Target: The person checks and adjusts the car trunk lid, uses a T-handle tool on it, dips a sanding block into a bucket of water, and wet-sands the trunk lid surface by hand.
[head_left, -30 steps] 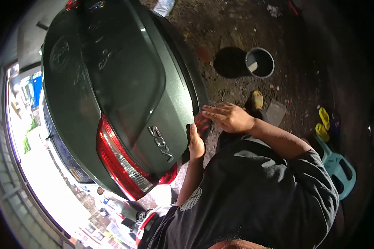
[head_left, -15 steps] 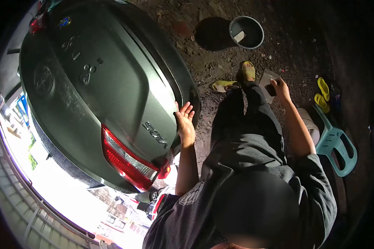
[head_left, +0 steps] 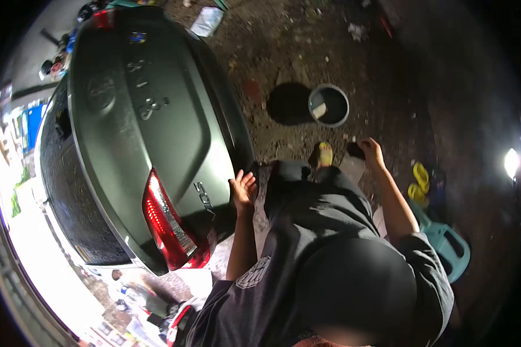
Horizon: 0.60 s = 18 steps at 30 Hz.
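Observation:
The dark green rear of a car [head_left: 179,144] fills the left side, with a red and clear tail light [head_left: 165,217] and chrome letters [head_left: 203,198] near its corner. My left hand [head_left: 244,189] is at the edge of the trunk lid beside the letters, fingers spread and holding nothing. Away from the car, my right hand [head_left: 373,153] is closed at the fingertips on a small dark block [head_left: 356,150], low over a flat grey slab on the ground. What the block is made of I cannot tell.
A grey bucket [head_left: 344,110] with a pale piece inside stands on the dirt ahead. Yellow slippers [head_left: 419,179] and a teal plastic stool [head_left: 450,248] are at my right. One yellow slipper [head_left: 325,155] shows on my foot. A white bag [head_left: 207,22] lies beyond the car.
The view has swung, so the car looks more upright and the bucket sits lower. My left hand stays by the lid edge; my right hand still holds the dark block.

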Motion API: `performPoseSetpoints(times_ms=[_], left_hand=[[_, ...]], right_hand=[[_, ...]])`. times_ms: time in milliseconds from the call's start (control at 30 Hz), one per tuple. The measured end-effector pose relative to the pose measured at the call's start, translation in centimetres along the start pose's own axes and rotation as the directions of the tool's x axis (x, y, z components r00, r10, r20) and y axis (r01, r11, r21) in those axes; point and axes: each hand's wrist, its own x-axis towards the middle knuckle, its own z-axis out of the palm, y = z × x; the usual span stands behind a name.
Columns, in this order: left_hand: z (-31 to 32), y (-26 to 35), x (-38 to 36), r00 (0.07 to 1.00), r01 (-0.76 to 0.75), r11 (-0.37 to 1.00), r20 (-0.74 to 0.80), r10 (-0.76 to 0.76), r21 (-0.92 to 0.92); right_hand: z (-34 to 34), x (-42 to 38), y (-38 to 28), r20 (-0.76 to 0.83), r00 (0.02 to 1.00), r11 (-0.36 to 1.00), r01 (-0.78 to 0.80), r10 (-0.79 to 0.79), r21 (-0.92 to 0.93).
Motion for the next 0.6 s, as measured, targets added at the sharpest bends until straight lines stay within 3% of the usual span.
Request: performPoseSetpoints(times_ms=[67, 133, 200, 300, 400, 467, 533, 600], left_hand=[[0.3, -1.2, 0.3, 0.997, -0.076, 0.994, 0.018, 0.078, -0.079], [0.9, -1.9, 1.0, 1.000, -0.008, 0.986, 0.018, 0.011, -0.168], [2.6, -1.2, 1.9, 0.997, 0.067, 0.977, 0.042, -0.060, -0.201], [5.8, 1.6, 3.2, 0.983, 0.137, 0.981, 0.138, -0.118, -0.134], [8.2, 3.5, 7.3, 0.959, 0.069, 0.997, 0.278, -0.058, -0.028], [9.9, 7.0, 9.5, 0.946, -0.001, 1.000, 0.325, -0.003, 0.012], [11.8, 12.4, 10.8, 0.937, -0.091, 0.995, 0.334, 0.101, -0.045], [13.4, 18.4, 11.1, 0.918, -0.186, 0.978, 0.339, 0.206, -0.090]], right_hand=[[0.4, 0.8, -4.0, 0.035, 0.991, 0.991, 0.130, -0.129, -0.041], [2.2, 2.2, -7.7, 0.069, 0.982, 0.982, 0.170, -0.176, 0.080], [4.7, 1.8, -13.5, 0.205, 0.969, 0.919, 0.051, -0.141, 0.391], [9.1, 1.1, -21.8, 0.383, 0.918, 0.817, -0.140, -0.104, 0.560], [14.6, 0.3, -29.5, 0.514, 0.854, 0.759, -0.282, -0.079, 0.586], [18.6, 0.4, -33.3, 0.529, 0.823, 0.863, -0.102, -0.207, 0.495], [21.9, 1.7, -37.7, 0.624, 0.753, 0.909, -0.085, -0.209, 0.407], [24.4, 2.8, -41.3, 0.760, 0.646, 0.916, -0.260, -0.069, 0.304]])
